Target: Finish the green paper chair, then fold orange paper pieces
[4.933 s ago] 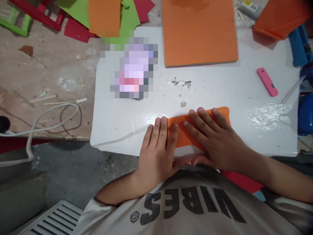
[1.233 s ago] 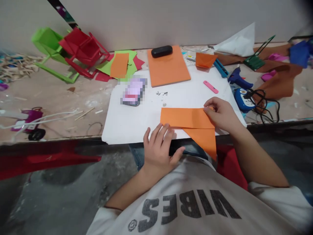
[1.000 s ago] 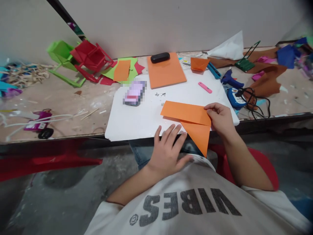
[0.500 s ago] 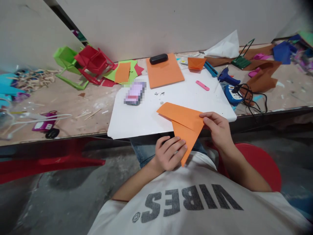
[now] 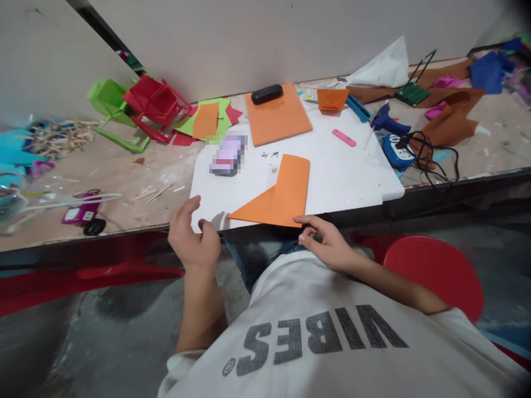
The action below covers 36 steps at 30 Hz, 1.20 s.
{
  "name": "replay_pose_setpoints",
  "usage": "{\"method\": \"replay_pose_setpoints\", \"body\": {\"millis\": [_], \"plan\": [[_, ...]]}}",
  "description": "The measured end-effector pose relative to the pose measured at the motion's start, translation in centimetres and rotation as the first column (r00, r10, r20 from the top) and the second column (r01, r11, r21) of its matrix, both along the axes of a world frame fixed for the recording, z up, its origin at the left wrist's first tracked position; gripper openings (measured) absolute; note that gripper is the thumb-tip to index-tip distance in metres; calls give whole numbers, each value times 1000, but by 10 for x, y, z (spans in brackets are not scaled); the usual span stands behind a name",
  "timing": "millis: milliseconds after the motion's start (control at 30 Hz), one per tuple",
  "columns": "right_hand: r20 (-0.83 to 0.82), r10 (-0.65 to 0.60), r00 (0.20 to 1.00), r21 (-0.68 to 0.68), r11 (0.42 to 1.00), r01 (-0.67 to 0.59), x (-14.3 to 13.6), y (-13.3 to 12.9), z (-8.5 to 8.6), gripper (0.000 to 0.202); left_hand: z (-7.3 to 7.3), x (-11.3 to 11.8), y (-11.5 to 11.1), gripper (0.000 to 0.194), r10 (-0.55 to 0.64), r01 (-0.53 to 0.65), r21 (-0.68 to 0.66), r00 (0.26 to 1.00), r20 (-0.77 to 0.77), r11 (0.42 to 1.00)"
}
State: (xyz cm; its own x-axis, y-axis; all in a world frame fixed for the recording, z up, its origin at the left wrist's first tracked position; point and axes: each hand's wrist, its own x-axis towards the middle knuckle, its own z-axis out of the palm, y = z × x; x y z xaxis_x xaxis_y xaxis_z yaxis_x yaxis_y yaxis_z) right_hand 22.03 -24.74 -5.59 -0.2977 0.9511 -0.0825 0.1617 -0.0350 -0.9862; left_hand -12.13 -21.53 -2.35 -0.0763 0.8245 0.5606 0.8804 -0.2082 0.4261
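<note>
A folded orange sheet of paper lies on the white board, its lower edge reaching past the board's front edge. One flap stands up as a broad strip and a pointed corner reaches left. My right hand is at the sheet's lower right corner, the index fingertip resting on it. Its thumb shows apart, below the paper's edge. To the left, my left hand is raised near the board's front left corner, fingers spread, holding nothing and apart from the paper.
Behind the sheet are a phone, a stack of orange paper with a black case, and a pink cutter. A glue gun and a cabled blue device stand right. Red and green miniature chairs stand left.
The orange sheet has been turned and laid down on the board. My left hand has let go and moved left. My right hand has come lower and left, loosening its pinch.
</note>
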Motion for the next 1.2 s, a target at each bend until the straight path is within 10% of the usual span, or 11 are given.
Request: {"method": "replay_pose_setpoints", "body": {"millis": [100, 267, 467, 600, 867, 1033, 1200], "plan": [[7, 112, 994, -17, 994, -112, -4, 9, 10, 62, 15, 35, 3, 44, -138, 137, 50, 990, 13, 989], [74, 239, 968, 57, 968, -244, 17, 25, 41, 59, 19, 105, 35, 48, -483, 429, -320, 868, -113, 845], [270, -163, 949, 333, 940, 66, 92, 109, 67, 36, 7, 124, 56, 52, -547, 365, -561, 814, -196, 743], [575, -362, 734, 452, 888, 84, 124, 183, 65, 22, 5, 122, 55, 57, -558, 359, -594, 809, -187, 720], [888, -293, 355, 286, 955, 72, 103, 221, 76, 57, -2, 116, 56, 58, -644, 477, -518, 737, -206, 711], [857, -326, 398, 291, 945, 148, 109, 230, 67, 53, -20, 105, 34, 84, -722, 628, -356, 620, -309, 692], [810, -328, 486, 288, 945, 156, 119, 234, 61, 41, -49, 112, 16, 20, -599, 681, 36, 667, -443, 732]]}}
